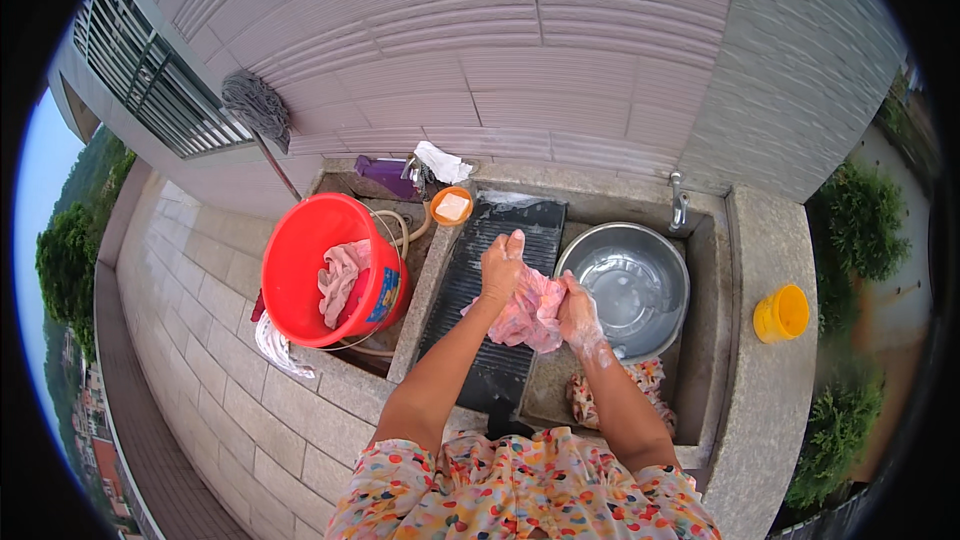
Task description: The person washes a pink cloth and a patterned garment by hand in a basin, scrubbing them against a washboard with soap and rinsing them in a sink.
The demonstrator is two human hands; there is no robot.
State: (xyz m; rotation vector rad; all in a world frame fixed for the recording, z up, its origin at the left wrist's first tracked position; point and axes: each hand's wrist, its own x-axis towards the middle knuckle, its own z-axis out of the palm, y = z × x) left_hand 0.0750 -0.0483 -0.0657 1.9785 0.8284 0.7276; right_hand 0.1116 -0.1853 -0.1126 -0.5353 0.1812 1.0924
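Observation:
A wet pink cloth (532, 312) is stretched between my two hands over the ribbed black washboard (470, 275). My left hand (503, 268) is closed on its upper left part, thumb up. My right hand (578, 312) grips the cloth's right side, and white suds coat that hand and wrist. Just right of my right hand, a round metal basin (655, 285) with cloudy water stands in the stone sink (708, 315). Below the basin, a patterned cloth (650, 380) lies in the sink, partly hidden by my right forearm.
A red bucket (290, 285) with pink cloth inside stands at the left. An orange bowl with a white soap bar (452, 206) sits at the washboard's top. A tap (679, 202) rises behind the basin. A yellow cup (780, 314) stands on the right ledge. A mop (256, 110) leans at the wall.

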